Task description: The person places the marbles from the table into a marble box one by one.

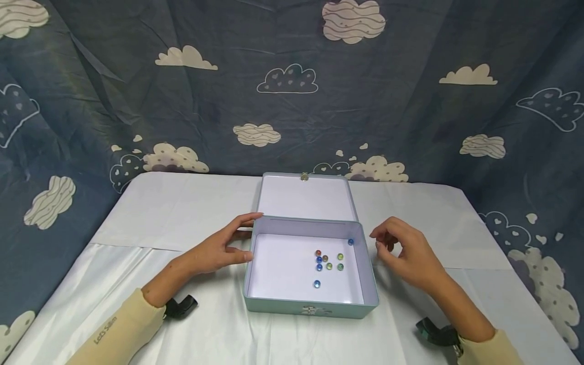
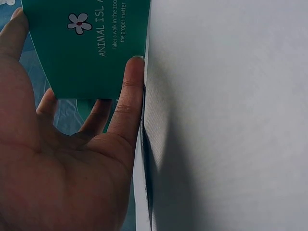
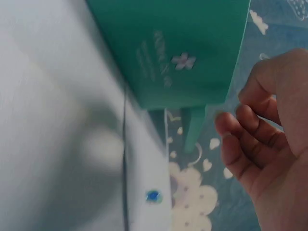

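Note:
A green tin box [image 1: 310, 307] stands with its lid [image 1: 305, 195] tipped back. Several glass marbles [image 1: 340, 266] in blue, green, brown and red lie on its pale floor, mostly right of the middle. My left hand [image 1: 219, 248] touches the box's left side, fingers spread and extended along the wall. Just off the right wall hovers my right hand [image 1: 408, 253], its fingers loosely bent and no object visible between them. On the white surface near that hand, the right wrist view shows a small blurred blue marble [image 3: 153, 196]; the head view does not show it.
A white cloth [image 1: 191, 329] covers the table under the box. Behind and at both sides hangs a dark blue curtain [image 1: 292, 116] with cloud prints. A black wrist camera [image 1: 181, 307] sits on the left forearm, another [image 1: 435, 332] on the right.

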`<action>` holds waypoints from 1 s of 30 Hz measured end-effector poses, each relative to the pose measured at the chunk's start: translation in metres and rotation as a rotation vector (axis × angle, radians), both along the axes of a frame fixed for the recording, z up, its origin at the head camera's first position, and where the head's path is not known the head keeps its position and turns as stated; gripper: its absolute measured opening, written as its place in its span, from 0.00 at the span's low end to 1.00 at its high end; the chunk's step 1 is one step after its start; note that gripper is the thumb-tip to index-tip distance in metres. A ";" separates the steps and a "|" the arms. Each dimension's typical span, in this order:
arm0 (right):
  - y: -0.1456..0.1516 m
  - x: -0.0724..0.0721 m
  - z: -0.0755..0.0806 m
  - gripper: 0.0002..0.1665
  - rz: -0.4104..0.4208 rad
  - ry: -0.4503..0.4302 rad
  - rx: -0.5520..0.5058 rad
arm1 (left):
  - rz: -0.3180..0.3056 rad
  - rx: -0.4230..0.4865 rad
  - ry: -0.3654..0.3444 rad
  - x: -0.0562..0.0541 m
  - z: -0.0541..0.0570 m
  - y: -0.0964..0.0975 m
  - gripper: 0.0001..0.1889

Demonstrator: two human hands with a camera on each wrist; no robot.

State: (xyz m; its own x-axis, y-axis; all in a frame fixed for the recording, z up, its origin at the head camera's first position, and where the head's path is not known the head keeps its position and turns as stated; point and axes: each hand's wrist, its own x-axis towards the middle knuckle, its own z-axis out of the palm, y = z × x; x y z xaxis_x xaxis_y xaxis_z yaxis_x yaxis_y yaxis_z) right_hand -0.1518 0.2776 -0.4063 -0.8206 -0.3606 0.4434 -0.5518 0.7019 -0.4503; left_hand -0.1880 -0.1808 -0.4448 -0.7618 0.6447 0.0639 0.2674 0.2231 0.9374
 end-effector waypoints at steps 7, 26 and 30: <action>0.014 -0.011 -0.012 0.18 -0.081 0.021 0.043 | -0.009 0.001 0.013 -0.001 -0.002 -0.001 0.45; 0.037 -0.022 -0.036 0.18 -0.221 -0.139 0.171 | -0.002 0.001 0.020 0.000 -0.003 0.000 0.46; 0.039 -0.022 -0.038 0.17 -0.227 -0.164 0.185 | 0.000 -0.007 0.019 0.000 -0.002 0.000 0.46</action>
State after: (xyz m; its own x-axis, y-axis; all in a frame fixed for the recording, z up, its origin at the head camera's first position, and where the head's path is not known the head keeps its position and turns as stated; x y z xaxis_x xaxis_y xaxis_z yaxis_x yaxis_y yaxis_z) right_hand -0.1743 0.3163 -0.4444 -0.9442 -0.2221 0.2433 -0.3025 0.8769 -0.3735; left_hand -0.1878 -0.1810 -0.4469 -0.7605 0.6452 0.0735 0.2847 0.2296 0.9307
